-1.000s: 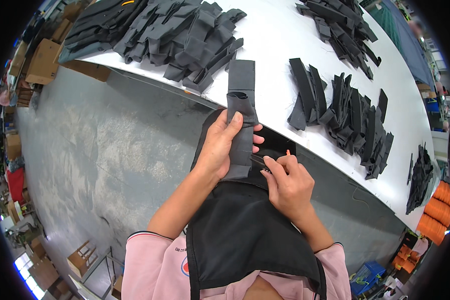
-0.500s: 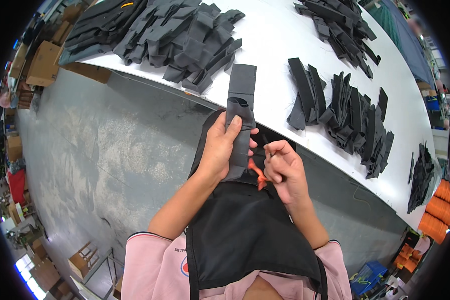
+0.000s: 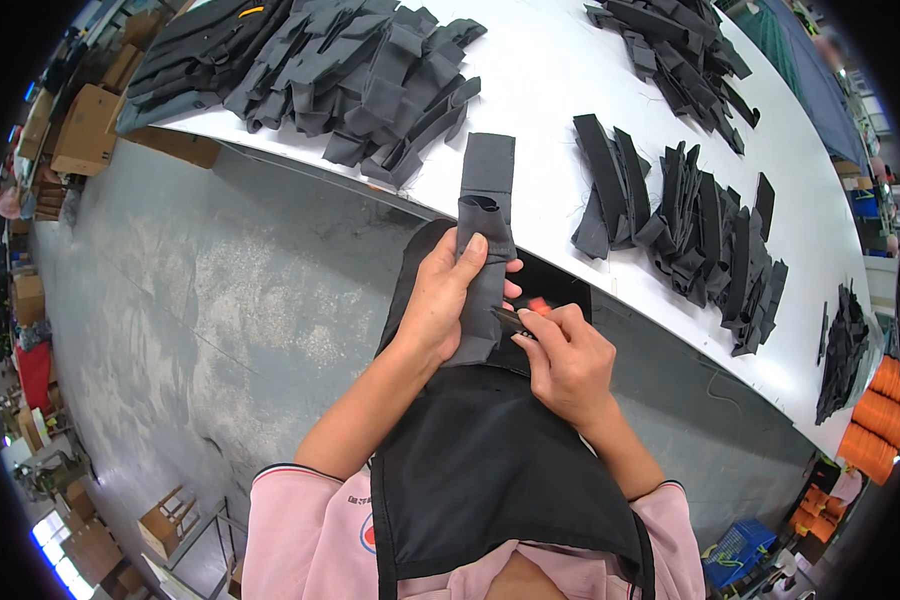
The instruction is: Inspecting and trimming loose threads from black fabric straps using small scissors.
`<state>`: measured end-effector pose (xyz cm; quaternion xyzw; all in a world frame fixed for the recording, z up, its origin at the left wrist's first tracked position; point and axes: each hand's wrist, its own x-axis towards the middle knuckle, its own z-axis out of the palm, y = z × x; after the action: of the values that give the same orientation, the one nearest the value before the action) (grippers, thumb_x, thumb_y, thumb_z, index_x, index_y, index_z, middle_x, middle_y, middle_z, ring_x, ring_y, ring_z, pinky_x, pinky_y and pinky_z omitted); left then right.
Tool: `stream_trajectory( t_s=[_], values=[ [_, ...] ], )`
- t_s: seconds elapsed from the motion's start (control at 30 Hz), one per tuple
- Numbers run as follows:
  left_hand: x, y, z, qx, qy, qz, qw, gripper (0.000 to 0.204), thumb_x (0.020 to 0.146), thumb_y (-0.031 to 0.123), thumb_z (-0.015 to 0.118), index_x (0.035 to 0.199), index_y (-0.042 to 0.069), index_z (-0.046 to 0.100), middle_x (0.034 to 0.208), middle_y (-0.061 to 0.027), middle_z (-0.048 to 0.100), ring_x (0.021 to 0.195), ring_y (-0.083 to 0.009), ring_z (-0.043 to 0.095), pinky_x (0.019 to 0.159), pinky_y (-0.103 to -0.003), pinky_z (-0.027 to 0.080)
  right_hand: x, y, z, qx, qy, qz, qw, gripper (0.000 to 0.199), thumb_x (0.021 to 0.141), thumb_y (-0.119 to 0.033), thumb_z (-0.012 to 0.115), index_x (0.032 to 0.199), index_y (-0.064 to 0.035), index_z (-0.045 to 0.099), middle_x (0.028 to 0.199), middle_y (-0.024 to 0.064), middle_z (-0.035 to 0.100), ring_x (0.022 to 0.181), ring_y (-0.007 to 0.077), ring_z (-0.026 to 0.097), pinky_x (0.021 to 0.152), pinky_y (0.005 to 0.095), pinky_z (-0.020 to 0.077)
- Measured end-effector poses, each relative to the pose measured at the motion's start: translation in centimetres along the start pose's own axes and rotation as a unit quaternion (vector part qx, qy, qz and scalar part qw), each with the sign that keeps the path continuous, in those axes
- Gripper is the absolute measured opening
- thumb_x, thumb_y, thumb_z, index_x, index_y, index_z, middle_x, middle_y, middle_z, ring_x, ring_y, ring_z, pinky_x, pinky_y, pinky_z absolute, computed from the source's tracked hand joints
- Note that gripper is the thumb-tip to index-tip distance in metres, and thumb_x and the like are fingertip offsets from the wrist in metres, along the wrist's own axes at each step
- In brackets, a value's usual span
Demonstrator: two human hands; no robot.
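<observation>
My left hand (image 3: 444, 298) is closed around a dark grey fabric strip (image 3: 488, 165), its thumb on top and its fingertips showing past the right edge. The strip stands lengthwise in front of me, with a folded, open-ended layer on its upper face. In my right hand (image 3: 574, 365) is a pair of small black thread snips (image 3: 508, 321), pinched between thumb and fingers. Their pointed tip lies at the strip's right edge, just below the left fingertips; whether it touches I cannot tell. Something orange-red (image 3: 540, 305), blurred, shows behind the right fingers.
The white table (image 3: 535, 60) runs diagonally ahead. On it lie a large heap of dark strips (image 3: 370, 80) at left, more strip piles (image 3: 715, 235) at right and a far pile (image 3: 680, 60). A black apron (image 3: 500, 460) covers my front. Cardboard boxes (image 3: 88, 130) stand at far left.
My right hand has turned and brought the snips left to the strip's edge. The orange-red piece has swung up behind the fingers. My left hand and the strip have barely shifted.
</observation>
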<state>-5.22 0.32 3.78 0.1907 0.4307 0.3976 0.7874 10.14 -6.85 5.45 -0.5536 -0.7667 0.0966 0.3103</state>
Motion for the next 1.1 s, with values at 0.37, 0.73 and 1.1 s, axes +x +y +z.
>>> stream_trajectory(
  t_s=[0.37,0.73,1.1],
  values=[
    [0.0,-0.2,-0.2,0.005,0.000,0.003,1.000,0.028,0.097,0.029,0.048,0.115,0.007,0.048,0.097,-0.0147,0.064,0.072,-0.0173,0.065,0.059,-0.029,0.055,-0.2,-0.4,-0.6,0.001,-0.019,0.027,0.999,0.030,0.069,-0.009,0.074,0.098,-0.0069,0.065,0.072,0.0037,0.049,0.052,0.0182,0.048,0.047,0.0294,0.0379],
    [-0.1,-0.2,-0.3,0.007,0.003,-0.026,1.000,0.028,0.097,0.029,0.048,0.115,0.007,0.049,0.096,-0.0143,0.064,0.071,-0.0170,0.064,0.059,-0.029,0.055,-0.9,-0.2,-0.8,-0.001,0.015,0.002,1.000,0.030,0.069,-0.009,0.073,0.098,-0.0076,0.065,0.073,0.0023,0.050,0.051,0.0173,0.047,0.048,0.0286,0.0380],
    [0.0,-0.3,-0.5,0.010,-0.019,-0.033,0.999,0.033,0.097,0.033,0.049,0.113,0.004,0.048,0.096,-0.0137,0.063,0.073,-0.0163,0.063,0.060,-0.029,0.054,-0.5,-0.8,-1.0,-0.012,0.011,0.007,1.000,0.026,0.070,-0.008,0.073,0.094,-0.0067,0.065,0.073,0.0033,0.050,0.054,0.0181,0.050,0.050,0.0284,0.0399]
  ],
)
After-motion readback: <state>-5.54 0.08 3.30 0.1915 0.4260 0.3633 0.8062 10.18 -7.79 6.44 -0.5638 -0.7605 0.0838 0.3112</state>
